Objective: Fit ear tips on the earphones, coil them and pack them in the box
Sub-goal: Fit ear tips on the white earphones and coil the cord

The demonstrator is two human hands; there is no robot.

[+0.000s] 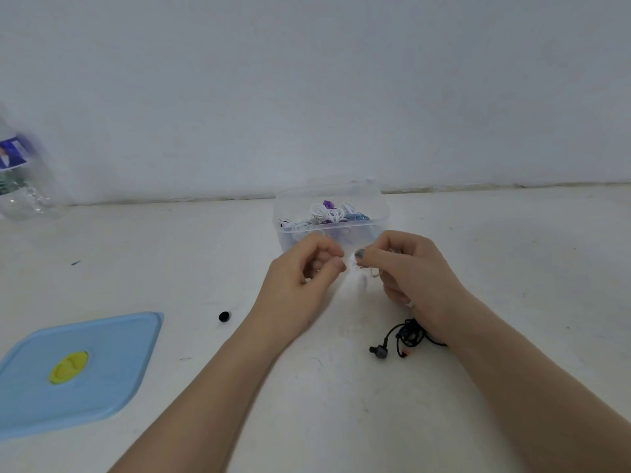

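Note:
A clear plastic box (384, 208) stands at the back of the table with several coiled white, purple and blue earphones (327, 213) inside. In front of it my left hand (300, 271) and my right hand (416, 271) meet, fingertips pinched together around a white earphone (361, 279) whose bud and thin cable hang between them. What my left fingertips pinch is too small to make out. A black earphone set (403, 336) lies tangled on the table under my right wrist, one bud sticking out left. A loose black ear tip (224, 316) lies left of my left wrist.
The box's blue lid (102, 363) with a yellow centre valve lies flat at the near left. A clear plastic water bottle (20, 179) stands at the far left against the white wall. The table is white.

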